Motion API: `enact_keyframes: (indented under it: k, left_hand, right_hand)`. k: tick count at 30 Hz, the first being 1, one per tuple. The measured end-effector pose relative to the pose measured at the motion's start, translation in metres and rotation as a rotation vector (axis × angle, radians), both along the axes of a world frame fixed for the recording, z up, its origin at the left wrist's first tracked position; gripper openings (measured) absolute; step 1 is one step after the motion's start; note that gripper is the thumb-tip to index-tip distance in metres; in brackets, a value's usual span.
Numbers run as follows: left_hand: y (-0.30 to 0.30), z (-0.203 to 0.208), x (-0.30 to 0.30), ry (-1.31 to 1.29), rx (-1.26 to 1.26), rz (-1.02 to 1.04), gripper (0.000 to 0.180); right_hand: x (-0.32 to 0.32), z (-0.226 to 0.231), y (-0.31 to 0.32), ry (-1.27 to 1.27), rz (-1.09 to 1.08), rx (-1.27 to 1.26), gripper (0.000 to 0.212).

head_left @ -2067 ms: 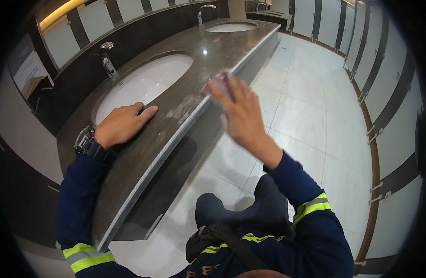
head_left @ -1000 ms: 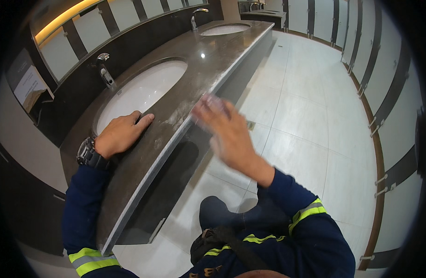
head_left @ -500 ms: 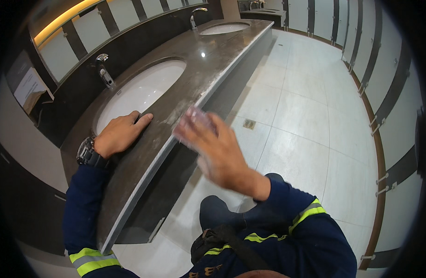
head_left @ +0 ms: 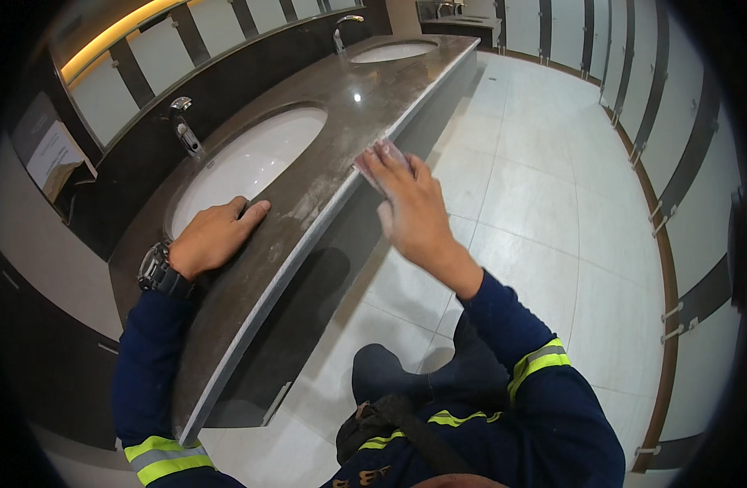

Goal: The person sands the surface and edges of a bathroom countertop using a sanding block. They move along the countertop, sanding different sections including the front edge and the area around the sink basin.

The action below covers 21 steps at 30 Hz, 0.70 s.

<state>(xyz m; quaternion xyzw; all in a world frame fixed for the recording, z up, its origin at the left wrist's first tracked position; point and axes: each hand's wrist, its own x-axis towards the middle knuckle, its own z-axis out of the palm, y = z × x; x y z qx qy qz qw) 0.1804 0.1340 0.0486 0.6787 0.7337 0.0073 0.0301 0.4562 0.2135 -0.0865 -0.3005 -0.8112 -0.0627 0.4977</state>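
My right hand [head_left: 414, 199] presses a piece of reddish sandpaper [head_left: 363, 165] against the front edge [head_left: 285, 270] of a dark stone countertop. Its fingers are closed over the sheet, and pale dust coats them. The edge looks whitish and dusty along its length, with a chalky smear [head_left: 310, 199] on the top just behind it. My left hand [head_left: 215, 237] lies on the countertop [head_left: 341, 154] beside the near sink [head_left: 255, 163], holding nothing, its thumb apart from the fingers. A dark watch [head_left: 160, 272] is on that wrist.
A chrome faucet [head_left: 185, 130] stands behind the near sink; another faucet [head_left: 341, 34] and sink [head_left: 394, 52] are farther along. Under the counter is a dark cabinet front [head_left: 288, 325]. Pale floor tiles [head_left: 524, 211] run right towards a row of stall doors [head_left: 682, 146].
My right hand has slid forward and to the right along the counter's edge with the sandpaper. The left hand has stayed in nearly the same place.
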Motion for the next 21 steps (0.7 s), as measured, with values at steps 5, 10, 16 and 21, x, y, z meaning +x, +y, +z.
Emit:
enact_keyframes:
  k: [5,10,16,21]
  left_hand:
    - [0.0,-0.003,-0.005,0.005,0.006,-0.02,0.079]
    - [0.003,-0.001,-0.002,-0.011,0.009,-0.027,0.079]
    - [-0.001,0.005,0.007,0.008,-0.044,0.001,0.069]
    - [-0.004,-0.002,-0.007,0.001,0.036,-0.033,0.078]
  right_hand:
    - [-0.011,0.001,-0.037,-0.087,0.186,-0.006,0.081]
    - [-0.002,0.004,0.013,-0.025,-0.154,-0.141,0.085]
    - [0.005,0.002,0.025,-0.01,-0.064,-0.033,0.08]
    - [-0.021,-0.004,-0.027,0.019,0.082,0.068,0.082]
